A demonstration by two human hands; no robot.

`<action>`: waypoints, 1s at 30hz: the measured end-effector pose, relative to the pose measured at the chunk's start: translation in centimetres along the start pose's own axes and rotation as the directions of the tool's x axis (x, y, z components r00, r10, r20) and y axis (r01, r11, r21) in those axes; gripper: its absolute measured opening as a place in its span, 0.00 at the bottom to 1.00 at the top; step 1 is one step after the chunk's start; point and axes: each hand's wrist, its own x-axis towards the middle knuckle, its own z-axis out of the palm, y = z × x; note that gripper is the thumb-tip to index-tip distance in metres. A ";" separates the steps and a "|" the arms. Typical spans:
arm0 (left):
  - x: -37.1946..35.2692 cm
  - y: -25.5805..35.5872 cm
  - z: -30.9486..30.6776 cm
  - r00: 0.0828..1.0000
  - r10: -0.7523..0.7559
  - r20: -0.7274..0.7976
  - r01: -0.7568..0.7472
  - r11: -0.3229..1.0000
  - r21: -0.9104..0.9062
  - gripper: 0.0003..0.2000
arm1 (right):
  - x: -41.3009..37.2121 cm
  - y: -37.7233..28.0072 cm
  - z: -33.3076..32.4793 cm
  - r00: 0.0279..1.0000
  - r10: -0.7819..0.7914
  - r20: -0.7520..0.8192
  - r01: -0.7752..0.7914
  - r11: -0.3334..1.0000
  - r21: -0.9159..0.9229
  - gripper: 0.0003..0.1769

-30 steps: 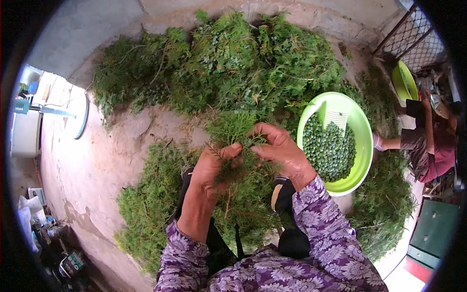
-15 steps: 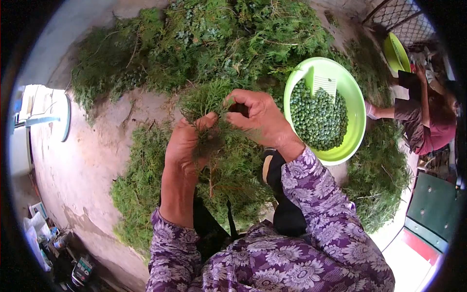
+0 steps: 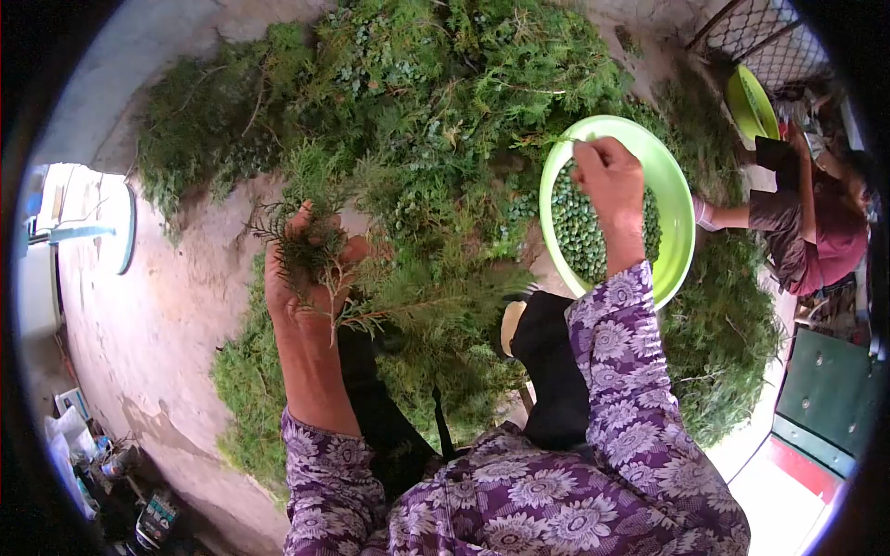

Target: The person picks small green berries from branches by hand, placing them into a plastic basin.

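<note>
My left hand [image 3: 311,269] is wrapped round a green evergreen branch [image 3: 371,310], whose sprigs stick out above and to the right of the fingers. Over the light green basin [image 3: 680,218], my right hand [image 3: 614,185] has its fingers pressed together near the upper left rim; whatever they hold is too small to make out. Small round green cones [image 3: 577,232] fill much of the basin, partly covered by my right hand and forearm.
Cut evergreen branches [image 3: 399,111] lie heaped ahead and on both sides. At the right sits another person [image 3: 825,222] near a second green basin [image 3: 753,104]. Assorted items [image 3: 111,454] stand at the lower left.
My right hand has moved right, from beside my left hand to over the basin. My left hand has shifted left and slightly down with the branch.
</note>
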 end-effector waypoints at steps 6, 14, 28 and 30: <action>-0.1 1.0 -0.1 0.998 -0.018 0.068 0.026 0.993 -0.112 0.03 | 2.5 6.2 -5.7 0.956 -0.181 -0.231 -0.083 0.589 -0.804 0.19; -2.6 -1.1 2.7 0.951 0.302 0.057 -0.234 0.588 0.774 0.04 | 2.0 3.9 -3.6 0.995 -0.076 -0.067 0.018 0.788 -0.615 0.19; -9.0 -11.5 -2.1 0.637 -0.703 0.315 -0.744 -0.454 0.490 0.08 | -2.6 5.8 7.3 0.805 -0.009 0.593 0.444 0.671 -0.593 0.15; -9.2 -12.4 -2.5 0.649 -0.674 0.353 -0.742 -0.456 0.492 0.07 | -4.8 10.5 9.3 0.619 0.030 0.785 0.566 0.675 -0.472 0.14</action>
